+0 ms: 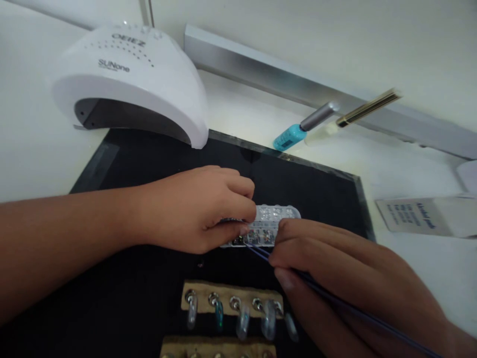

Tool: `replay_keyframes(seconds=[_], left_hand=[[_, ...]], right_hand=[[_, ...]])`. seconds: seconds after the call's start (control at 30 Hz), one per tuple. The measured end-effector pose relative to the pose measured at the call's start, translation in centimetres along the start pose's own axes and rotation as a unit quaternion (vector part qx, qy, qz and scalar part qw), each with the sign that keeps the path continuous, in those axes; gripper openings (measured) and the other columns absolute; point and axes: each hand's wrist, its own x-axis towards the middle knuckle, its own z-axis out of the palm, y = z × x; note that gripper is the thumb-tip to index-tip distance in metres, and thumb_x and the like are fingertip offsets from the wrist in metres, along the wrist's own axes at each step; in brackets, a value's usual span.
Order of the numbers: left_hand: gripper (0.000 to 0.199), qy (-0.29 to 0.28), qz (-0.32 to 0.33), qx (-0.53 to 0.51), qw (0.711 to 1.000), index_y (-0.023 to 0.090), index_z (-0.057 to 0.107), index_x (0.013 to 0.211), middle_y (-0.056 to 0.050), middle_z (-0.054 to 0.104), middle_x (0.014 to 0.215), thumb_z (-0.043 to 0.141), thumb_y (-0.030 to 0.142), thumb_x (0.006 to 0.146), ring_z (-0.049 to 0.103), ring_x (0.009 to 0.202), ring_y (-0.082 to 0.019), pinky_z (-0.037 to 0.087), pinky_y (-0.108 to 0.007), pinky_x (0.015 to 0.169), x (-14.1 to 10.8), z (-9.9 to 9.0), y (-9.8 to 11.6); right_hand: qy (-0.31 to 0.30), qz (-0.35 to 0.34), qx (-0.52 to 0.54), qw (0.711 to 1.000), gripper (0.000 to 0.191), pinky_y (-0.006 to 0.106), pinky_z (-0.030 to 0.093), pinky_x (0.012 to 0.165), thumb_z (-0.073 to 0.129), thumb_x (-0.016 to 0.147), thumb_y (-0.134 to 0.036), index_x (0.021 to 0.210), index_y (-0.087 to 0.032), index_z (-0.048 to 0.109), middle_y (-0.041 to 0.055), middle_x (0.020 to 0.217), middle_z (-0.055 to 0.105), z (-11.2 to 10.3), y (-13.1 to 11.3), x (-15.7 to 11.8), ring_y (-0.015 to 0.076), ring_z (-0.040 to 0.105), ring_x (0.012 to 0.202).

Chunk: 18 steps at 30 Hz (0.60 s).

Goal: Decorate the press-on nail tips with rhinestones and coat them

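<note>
My left hand (219, 209) is closed on the left part of a clear compartment case of rhinestones (286, 214), its fingers curled over the top and the thumb along the near side. That end of the case is mostly hidden under the hand. In my right hand (335, 268) is a pair of dark blue tweezers (259, 252), held between thumb and fingers. The tweezer tips reach into the near row of compartments, close to my left thumb. Whether the tips hold a stone is too small to tell. A small shiny bit (200, 264) lies on the black mat (149, 278).
False nail tips on stands line a tan holder strip (201, 293) in front of the case; a second strip (216, 343) lies nearer. A white nail lamp (134, 74) stands at back left. Behind the mat are a turquoise bottle (289, 137), another gold-capped bottle (367, 109) and an alcohol pad packet (421, 216).
</note>
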Motion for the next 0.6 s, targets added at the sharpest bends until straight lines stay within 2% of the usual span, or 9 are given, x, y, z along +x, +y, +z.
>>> replay_keyframes(seconds=[0.2,0.37,0.6], left_hand=[[0.017,-0.001,-0.001,0.001,1.000,0.013,0.066,0.077,-0.004,0.060,0.082,0.055,0.016,0.091,0.053,0.077,-0.015,0.041,-0.029,0.073,-0.02,-0.04,0.06],[0.019,0.000,0.000,-0.002,1.000,0.012,0.066,0.077,-0.005,0.060,0.083,0.054,0.015,0.091,0.053,0.077,-0.015,0.042,-0.030,0.073,0.00,0.02,0.08],[0.018,-0.001,-0.001,-0.001,1.000,0.012,0.067,0.078,-0.005,0.060,0.083,0.055,0.016,0.091,0.054,0.078,-0.015,0.042,-0.029,0.073,-0.10,-0.09,0.11]], right_hand=[[-0.010,-0.010,0.005,1.000,0.023,0.028,0.046,0.051,0.047,0.081,-0.002,0.093,-0.020,0.053,0.0026,0.073,0.064,-0.08,0.17,0.08,0.0139,0.062,0.063],[-0.011,-0.008,0.017,1.000,0.023,0.028,0.044,0.051,0.046,0.080,-0.001,0.090,-0.020,0.053,0.0000,0.065,0.056,-0.09,0.29,0.13,0.0134,0.057,0.060],[-0.009,-0.009,0.017,1.000,0.021,0.028,0.043,0.051,0.047,0.083,-0.003,0.092,-0.020,0.054,0.0011,0.068,0.059,-0.13,0.20,0.09,0.0137,0.057,0.061]])
